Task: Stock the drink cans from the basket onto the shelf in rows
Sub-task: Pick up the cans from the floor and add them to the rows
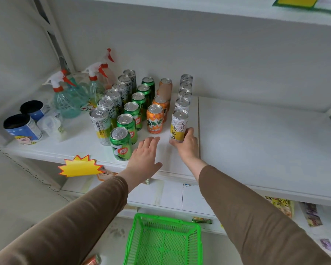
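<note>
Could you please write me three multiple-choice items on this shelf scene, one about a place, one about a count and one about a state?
1. Where does the green plastic basket sit?
A. below the shelf edge
B. on the shelf
C. on the top shelf

2. How many orange drink cans stand in their row?
A. one
B. three
C. six

3. What is the right hand doing?
A. hanging idle
B. holding a spray bottle
C. gripping the front white-and-yellow can

Key: 1 A, it shows low, under the white shelf. 2 B, three orange tops line up. 3 C, fingers wrap its base.

A shop: white shelving [256,142] stocked with drink cans [154,119], starburst price tag [80,166], shopping basket [162,240].
</note>
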